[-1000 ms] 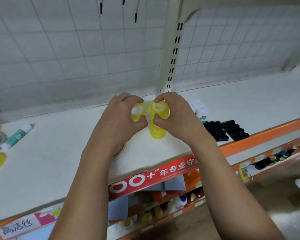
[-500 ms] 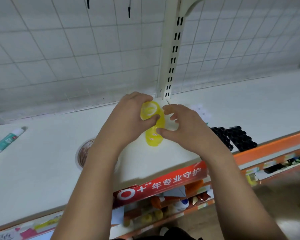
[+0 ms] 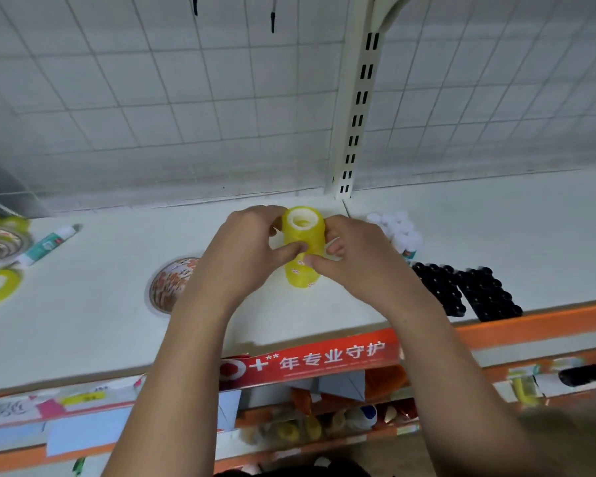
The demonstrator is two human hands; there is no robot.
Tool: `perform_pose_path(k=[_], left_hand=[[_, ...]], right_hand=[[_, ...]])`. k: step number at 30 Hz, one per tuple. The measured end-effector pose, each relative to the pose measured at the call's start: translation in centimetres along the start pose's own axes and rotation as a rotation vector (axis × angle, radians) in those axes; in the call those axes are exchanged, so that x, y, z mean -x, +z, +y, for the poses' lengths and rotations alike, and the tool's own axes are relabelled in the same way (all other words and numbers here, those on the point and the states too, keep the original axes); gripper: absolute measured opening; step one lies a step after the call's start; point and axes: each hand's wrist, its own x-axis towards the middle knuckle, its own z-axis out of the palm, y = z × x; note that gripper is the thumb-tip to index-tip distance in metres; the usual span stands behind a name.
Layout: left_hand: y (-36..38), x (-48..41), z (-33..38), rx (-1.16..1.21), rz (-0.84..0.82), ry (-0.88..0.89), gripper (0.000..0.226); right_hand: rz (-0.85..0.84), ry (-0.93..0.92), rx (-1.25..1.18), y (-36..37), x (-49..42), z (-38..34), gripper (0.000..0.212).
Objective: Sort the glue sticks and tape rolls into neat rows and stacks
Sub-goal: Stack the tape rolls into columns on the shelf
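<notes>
Yellow tape stack [image 3: 303,251] gripped by left hand [image 3: 245,256], right hand [image 3: 355,259].

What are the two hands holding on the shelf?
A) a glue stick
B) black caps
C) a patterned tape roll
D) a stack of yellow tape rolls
D: the left hand and right hand grip the upright tape stack, yellow, from either side.

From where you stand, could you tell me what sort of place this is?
Probably a stationery shop: a slotted shelf upright, a red printed strip, and glue sticks and tape rolls on the shelf.
</notes>
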Motion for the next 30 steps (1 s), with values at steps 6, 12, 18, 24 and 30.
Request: perform_pose_path(k=[6,12,18,24,30], left_hand=[[0.6,0.7,0.5,-0.021,0.047,-0.019,0.036],[1.6,1.3,1.0,0.019,0.110,-0.084,0.038],[1.7,1.7,1.3,0.143,0.120,-0.155,0.041],[1.0,2.5,1.4,0.110,0.107,-0.244,0.063],[-2.1,5.2,0.9,-0.193,0.261,-0.265,0.026]], right_hand=[[-0.034,-0.022,0.052,0.3,0.1,0.1,0.042],[-0.013,-0.007,0.056,0.6,-0.1,-0.2,0.035],[-0.041,0.010,0.073,0.6,0.1,-0.4,0.039],[0.007,-0.022,0.155,-0.4,1.3,-0.4,0.050],[0.173,-0.259,0.046,-0.5,1.9,-5.0,0.029]])
